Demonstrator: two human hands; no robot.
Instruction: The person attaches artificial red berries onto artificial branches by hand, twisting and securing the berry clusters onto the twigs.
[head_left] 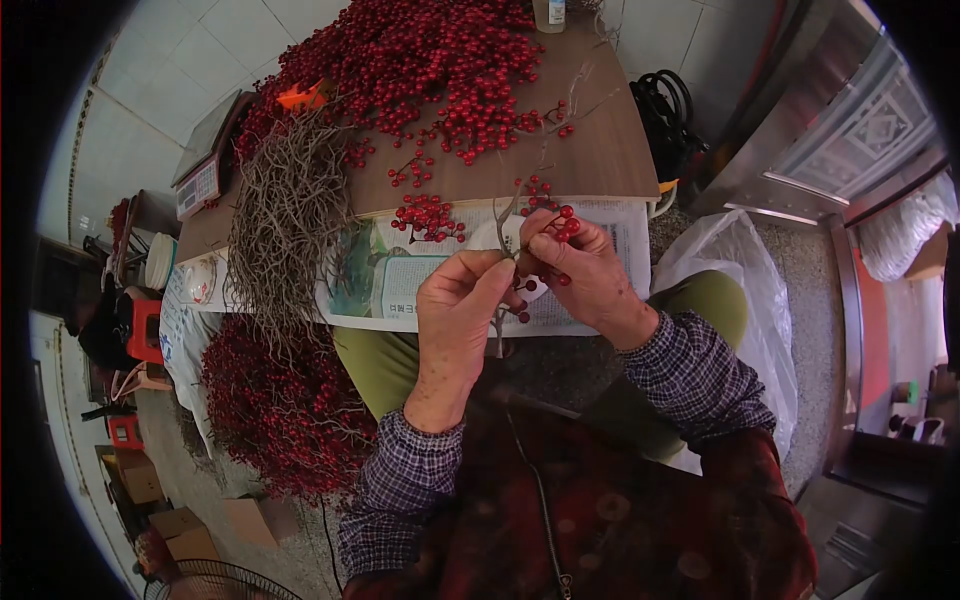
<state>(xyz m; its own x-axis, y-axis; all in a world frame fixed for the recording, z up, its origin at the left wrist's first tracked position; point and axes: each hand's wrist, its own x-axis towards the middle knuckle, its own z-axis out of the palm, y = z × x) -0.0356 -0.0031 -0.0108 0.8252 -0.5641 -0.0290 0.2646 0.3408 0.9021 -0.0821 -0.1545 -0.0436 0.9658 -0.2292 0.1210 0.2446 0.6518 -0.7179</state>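
My left hand [462, 310] is closed, its thumb and forefinger pinching a thin brown twig [497, 330] above the table's front edge. Close beside it, my right hand [588, 270] pinches a small sprig of red berries [566, 225]. A few berries hang below the fingers, near the twig. Just past my hands, a loose cluster of red berries [428, 217] lies by a newspaper [400, 275] spread along the front of the table. Part of the twig is hidden behind my fingers.
A large heap of red berry sprigs [400, 70] covers the back of the wooden table [590, 130]. Bare twigs [290, 200] are piled at left, beside a scale [200, 185]. More berry branches [285, 410] sit on the floor at lower left; a clear plastic bag [745, 290] hangs at right.
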